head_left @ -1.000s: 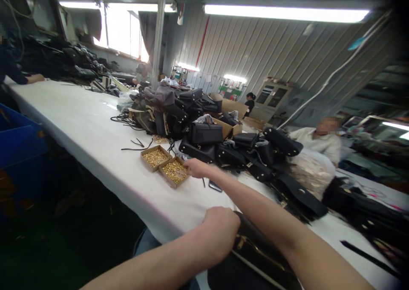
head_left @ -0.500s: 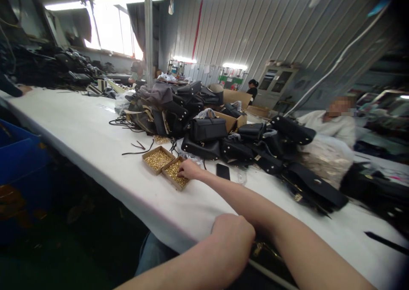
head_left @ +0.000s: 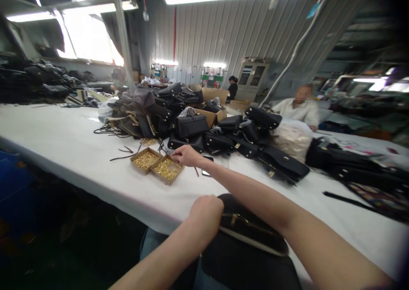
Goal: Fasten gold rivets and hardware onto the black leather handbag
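My left hand (head_left: 207, 208) is curled closed at the near edge of an open black handbag (head_left: 246, 256) in front of me, its fingers turned out of sight against the bag. A gold zipper (head_left: 234, 218) runs along the bag's opening. My right hand (head_left: 188, 156) is stretched out over the far side of a small cardboard box (head_left: 166, 180) of tiny gold metal pieces, fingertips pinched together; what they hold is too small to make out. Touching that box on the left is a second cardboard box (head_left: 137, 167), also filled with small gold pieces.
Black handbags (head_left: 191, 126) are heaped behind the boxes on the white-covered table (head_left: 121, 183). A phone (head_left: 207, 165) lies beyond my right wrist. Black cords (head_left: 123, 154) lie left of the boxes. A person in a light top (head_left: 292, 109) sits across the table.
My right hand has lifted from among the gold pieces to the box's far edge. The view has swung to the right, and more of the open handbag now shows under my left hand.
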{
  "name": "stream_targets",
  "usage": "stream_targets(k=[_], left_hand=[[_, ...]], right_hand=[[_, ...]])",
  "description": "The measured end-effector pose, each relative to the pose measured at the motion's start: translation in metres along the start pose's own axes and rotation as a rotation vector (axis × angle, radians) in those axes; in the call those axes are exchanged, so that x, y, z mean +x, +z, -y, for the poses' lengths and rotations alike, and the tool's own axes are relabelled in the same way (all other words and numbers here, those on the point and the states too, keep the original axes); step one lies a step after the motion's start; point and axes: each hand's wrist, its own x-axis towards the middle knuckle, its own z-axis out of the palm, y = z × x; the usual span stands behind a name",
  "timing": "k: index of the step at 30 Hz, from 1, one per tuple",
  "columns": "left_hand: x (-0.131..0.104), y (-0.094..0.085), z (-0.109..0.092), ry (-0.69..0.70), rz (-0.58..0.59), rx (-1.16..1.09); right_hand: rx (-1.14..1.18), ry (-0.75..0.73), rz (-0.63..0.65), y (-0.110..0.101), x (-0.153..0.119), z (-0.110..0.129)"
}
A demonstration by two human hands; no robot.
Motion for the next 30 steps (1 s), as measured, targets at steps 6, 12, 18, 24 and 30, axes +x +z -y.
stream_targets(k=[6,12,18,24,30], left_hand=[[-0.004,0.000,0.005,-0.010,0.001,0.113],[0.003,0.005,0.010,0.008,-0.037,0.147],[0.006,0.010,0.011,0.004,-0.012,0.163],[-0.013,0.019,0.011,0.021,-0.009,0.211],[-0.030,0.025,0.014,0.065,-0.020,0.134]], right_hand=[[0.726,0.096,-0.242,-0.056,-0.166,-0.019],[0.761,0.302,-0.337,-0.031,-0.303,-0.018],[0.124,0.152,-0.416,0.003,-0.322,-0.011],[0.030,0.150,-0.335,0.021,-0.306,-0.009],[0.577,0.386,-0.191,0.026,-0.293,-0.017]])
